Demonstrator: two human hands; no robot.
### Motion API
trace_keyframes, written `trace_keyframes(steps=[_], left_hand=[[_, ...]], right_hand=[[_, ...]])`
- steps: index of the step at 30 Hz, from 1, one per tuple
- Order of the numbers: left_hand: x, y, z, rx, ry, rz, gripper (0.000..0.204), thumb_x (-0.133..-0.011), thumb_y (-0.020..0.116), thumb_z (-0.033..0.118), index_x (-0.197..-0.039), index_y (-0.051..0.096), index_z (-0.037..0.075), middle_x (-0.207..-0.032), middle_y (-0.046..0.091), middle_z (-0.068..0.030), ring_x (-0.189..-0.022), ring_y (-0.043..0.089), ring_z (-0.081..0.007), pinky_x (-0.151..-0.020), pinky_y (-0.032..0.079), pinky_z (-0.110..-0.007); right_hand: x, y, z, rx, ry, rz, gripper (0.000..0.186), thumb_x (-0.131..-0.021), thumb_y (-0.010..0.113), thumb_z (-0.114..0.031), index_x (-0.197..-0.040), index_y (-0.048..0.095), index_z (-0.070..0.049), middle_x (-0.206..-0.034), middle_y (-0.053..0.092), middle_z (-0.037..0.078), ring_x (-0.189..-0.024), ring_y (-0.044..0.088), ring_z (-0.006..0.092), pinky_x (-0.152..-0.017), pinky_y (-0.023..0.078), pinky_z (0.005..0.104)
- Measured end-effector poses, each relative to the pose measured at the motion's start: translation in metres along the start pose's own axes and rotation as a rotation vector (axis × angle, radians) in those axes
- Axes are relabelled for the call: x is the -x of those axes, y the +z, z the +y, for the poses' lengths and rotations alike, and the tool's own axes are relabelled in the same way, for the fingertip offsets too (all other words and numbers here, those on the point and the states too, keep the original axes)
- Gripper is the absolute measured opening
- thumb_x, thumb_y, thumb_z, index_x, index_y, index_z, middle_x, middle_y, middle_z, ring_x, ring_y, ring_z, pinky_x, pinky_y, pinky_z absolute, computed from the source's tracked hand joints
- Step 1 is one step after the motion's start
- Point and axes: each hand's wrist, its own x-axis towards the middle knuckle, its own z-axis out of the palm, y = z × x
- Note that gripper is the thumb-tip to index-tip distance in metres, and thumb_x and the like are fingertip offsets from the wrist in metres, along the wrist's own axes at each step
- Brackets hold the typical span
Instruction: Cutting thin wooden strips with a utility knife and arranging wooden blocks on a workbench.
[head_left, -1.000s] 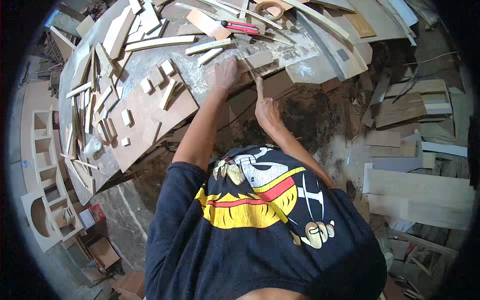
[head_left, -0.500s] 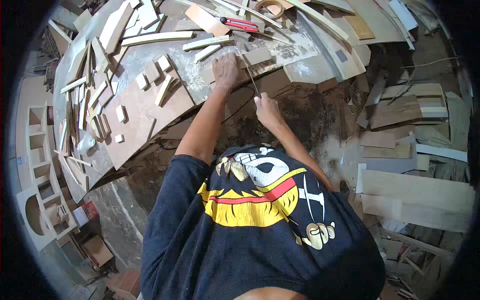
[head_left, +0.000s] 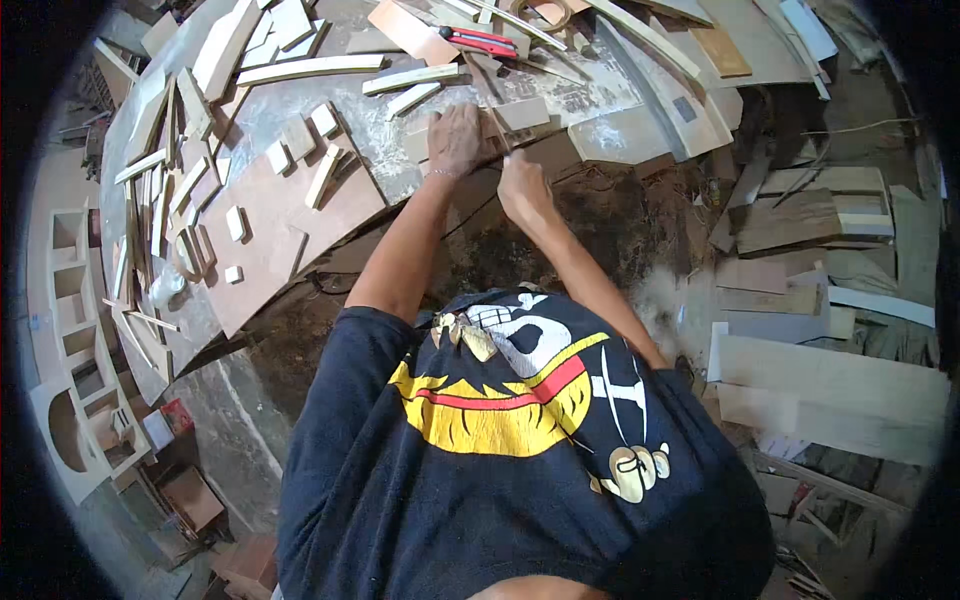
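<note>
My left hand (head_left: 455,140) presses a short strip of pale wood (head_left: 527,113) down at the front edge of the workbench (head_left: 385,125). The strip shows on both sides of that hand, its middle hidden under the fingers. Just right of it, my right hand (head_left: 525,185) is closed round the handle of a narrow-bladed saw (head_left: 502,128); the handle is mostly hidden in the fist. The thin blade points away from me and crosses the strip close to my left fingers. How deep it sits in the wood I cannot tell.
A red utility knife (head_left: 482,41) and a roll of tape (head_left: 545,12) lie farther back. Offcuts and small wood blocks (head_left: 278,156) cover the bench's left side. A long grey metal-like strip (head_left: 640,90) lies right. Boards (head_left: 835,385) are stacked lower right; a compartmented frame (head_left: 75,340) stands left.
My right hand has pushed forward and slightly left with the saw, so the blade reaches farther past the strip. My left hand stays about where it was.
</note>
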Motion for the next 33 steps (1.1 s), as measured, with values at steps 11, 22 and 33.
trace_keyframes(steps=[11, 22, 33], left_hand=[[-0.011, 0.007, 0.003, -0.017, -0.192, -0.088, 0.019, -0.078, 0.044, 0.024, -0.074, 0.056, 0.009, -0.076, 0.06, -0.0092, -0.077, 0.057, -0.0225, -0.066, 0.038, -0.038], [-0.02, 0.021, 0.011, -0.054, -0.385, -0.017, 0.04, -0.082, 0.039, 0.03, -0.055, 0.06, 0.008, -0.058, 0.058, -0.0127, -0.055, 0.057, -0.0271, -0.058, 0.041, -0.037], [-0.023, 0.013, 0.019, -0.026, -0.511, -0.1, 0.043, -0.082, 0.036, 0.03, -0.059, 0.063, 0.005, -0.061, 0.058, -0.0156, -0.057, 0.058, -0.0298, -0.059, 0.043, -0.038]], right_hand=[[-0.015, 0.008, -0.002, -0.033, 0.114, -0.121, 0.028, -0.087, 0.03, -0.018, -0.09, 0.043, 0.007, -0.079, 0.054, 0.032, -0.081, 0.054, 0.0432, -0.07, 0.042, 0.0491], [-0.007, 0.018, 0.003, -0.022, 0.131, -0.075, 0.028, -0.087, 0.032, -0.018, -0.088, 0.042, 0.008, -0.078, 0.054, 0.032, -0.077, 0.054, 0.0444, -0.065, 0.043, 0.049], [-0.013, 0.027, -0.001, -0.028, 0.115, -0.013, 0.025, -0.087, 0.032, -0.017, -0.088, 0.04, 0.006, -0.073, 0.054, 0.031, -0.074, 0.054, 0.0438, -0.063, 0.043, 0.0496]])
